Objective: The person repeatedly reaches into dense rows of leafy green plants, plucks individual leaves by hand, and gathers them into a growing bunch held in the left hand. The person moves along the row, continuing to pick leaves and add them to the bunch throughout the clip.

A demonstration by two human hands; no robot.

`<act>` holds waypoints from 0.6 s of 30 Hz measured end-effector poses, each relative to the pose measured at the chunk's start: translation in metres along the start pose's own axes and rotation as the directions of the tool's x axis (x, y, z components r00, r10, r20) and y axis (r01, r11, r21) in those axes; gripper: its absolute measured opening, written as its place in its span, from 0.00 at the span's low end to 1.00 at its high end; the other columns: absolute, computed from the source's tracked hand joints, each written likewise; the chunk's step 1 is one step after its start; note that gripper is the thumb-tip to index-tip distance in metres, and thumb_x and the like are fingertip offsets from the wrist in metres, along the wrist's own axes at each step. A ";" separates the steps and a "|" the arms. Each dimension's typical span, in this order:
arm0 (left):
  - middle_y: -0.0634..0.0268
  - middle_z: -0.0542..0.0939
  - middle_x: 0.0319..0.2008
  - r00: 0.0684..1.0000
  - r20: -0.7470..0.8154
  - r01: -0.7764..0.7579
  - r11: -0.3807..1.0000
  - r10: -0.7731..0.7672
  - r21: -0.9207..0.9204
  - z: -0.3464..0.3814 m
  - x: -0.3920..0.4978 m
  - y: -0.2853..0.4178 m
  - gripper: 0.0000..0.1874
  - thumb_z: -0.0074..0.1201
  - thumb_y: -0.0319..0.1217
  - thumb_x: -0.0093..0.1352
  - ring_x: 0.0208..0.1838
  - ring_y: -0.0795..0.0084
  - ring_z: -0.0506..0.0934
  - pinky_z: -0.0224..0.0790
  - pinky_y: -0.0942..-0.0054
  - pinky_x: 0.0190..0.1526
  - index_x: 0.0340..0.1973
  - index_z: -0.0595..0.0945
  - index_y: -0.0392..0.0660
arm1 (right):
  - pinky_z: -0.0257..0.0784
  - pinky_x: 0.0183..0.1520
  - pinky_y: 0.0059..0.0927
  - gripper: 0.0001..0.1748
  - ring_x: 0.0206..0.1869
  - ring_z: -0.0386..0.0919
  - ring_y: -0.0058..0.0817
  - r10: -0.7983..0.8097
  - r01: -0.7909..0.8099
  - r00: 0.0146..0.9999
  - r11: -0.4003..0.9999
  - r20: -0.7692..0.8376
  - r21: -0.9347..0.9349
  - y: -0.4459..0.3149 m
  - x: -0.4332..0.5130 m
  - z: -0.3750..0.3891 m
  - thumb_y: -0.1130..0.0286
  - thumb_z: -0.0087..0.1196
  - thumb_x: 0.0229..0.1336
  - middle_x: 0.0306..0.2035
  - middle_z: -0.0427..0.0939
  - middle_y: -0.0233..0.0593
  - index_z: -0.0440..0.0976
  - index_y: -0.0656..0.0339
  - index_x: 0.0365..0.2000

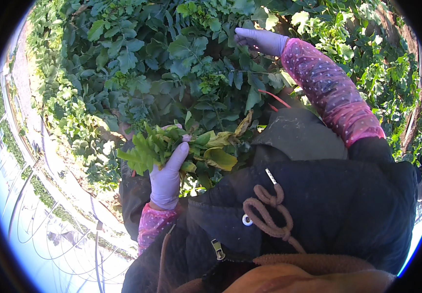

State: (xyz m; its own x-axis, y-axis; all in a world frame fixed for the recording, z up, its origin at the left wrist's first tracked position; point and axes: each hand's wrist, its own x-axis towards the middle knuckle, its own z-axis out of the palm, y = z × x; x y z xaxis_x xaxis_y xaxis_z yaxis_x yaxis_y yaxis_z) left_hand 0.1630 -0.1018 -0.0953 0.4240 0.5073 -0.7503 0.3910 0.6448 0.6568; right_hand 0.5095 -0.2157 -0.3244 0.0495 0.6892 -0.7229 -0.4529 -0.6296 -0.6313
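My left hand (167,179), in a pale lilac glove with a pink dotted sleeve cover, is closed around a bunch of picked green leaves (141,150), some of them yellowed and wilted on the right side. My right hand (258,39), gloved the same way, reaches out among leafy green plants (181,55) at the upper right. Its fingers are bent and close together beside the leaves; whether a stem lies between them cannot be made out.
Dense plants fill the ground before me. My knee in dark cloth (299,135) is below my right arm, with a red strip (275,98) near it. A pale path (46,154) and thin curved hoops (24,194) lie at the left.
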 end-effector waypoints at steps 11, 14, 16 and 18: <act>0.64 0.81 0.51 1.000 -0.010 -0.008 1.000 0.008 -0.003 0.001 -0.001 0.003 0.22 0.61 0.21 0.70 0.53 0.74 0.80 0.73 0.70 0.60 0.59 0.75 0.40 | 0.65 0.40 0.22 0.27 0.32 0.67 0.20 -0.231 0.231 0.973 0.972 0.019 -0.030 0.014 0.013 -0.033 0.47 0.52 0.71 0.33 0.76 0.29 0.79 0.63 0.47; 0.64 0.81 0.51 0.999 0.001 -0.039 0.999 0.039 0.005 0.001 -0.001 0.003 0.22 0.61 0.21 0.70 0.53 0.75 0.80 0.73 0.70 0.60 0.59 0.75 0.40 | 0.72 0.39 0.29 0.24 0.33 0.76 0.26 -0.110 0.113 0.994 0.961 0.027 -0.253 0.011 0.017 -0.025 0.49 0.57 0.68 0.33 0.81 0.34 0.80 0.62 0.47; 0.60 0.81 0.49 0.999 0.000 -0.050 0.998 0.050 0.043 0.001 0.000 0.002 0.21 0.60 0.20 0.70 0.52 0.68 0.81 0.75 0.66 0.57 0.58 0.74 0.39 | 0.75 0.43 0.29 0.22 0.37 0.81 0.29 -0.199 0.149 0.979 0.846 -0.043 -0.512 0.005 0.016 -0.017 0.52 0.58 0.67 0.34 0.83 0.37 0.81 0.60 0.48; 0.58 0.81 0.49 0.999 -0.005 -0.052 0.997 0.053 0.053 0.001 0.001 0.002 0.21 0.59 0.20 0.70 0.52 0.65 0.81 0.77 0.65 0.56 0.58 0.73 0.38 | 0.77 0.46 0.29 0.21 0.40 0.83 0.32 -0.401 0.170 0.911 0.575 -0.094 -0.800 -0.007 0.012 -0.012 0.54 0.60 0.65 0.37 0.85 0.40 0.81 0.59 0.49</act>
State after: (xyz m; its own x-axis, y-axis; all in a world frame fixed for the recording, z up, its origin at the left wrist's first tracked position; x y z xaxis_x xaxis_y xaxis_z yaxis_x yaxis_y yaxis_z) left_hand 0.1650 -0.1005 -0.0946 0.4397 0.5436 -0.7150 0.4107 0.5862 0.6983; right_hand 0.5243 -0.2069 -0.3321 0.3107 0.8465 -0.4324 0.4604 -0.5320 -0.7107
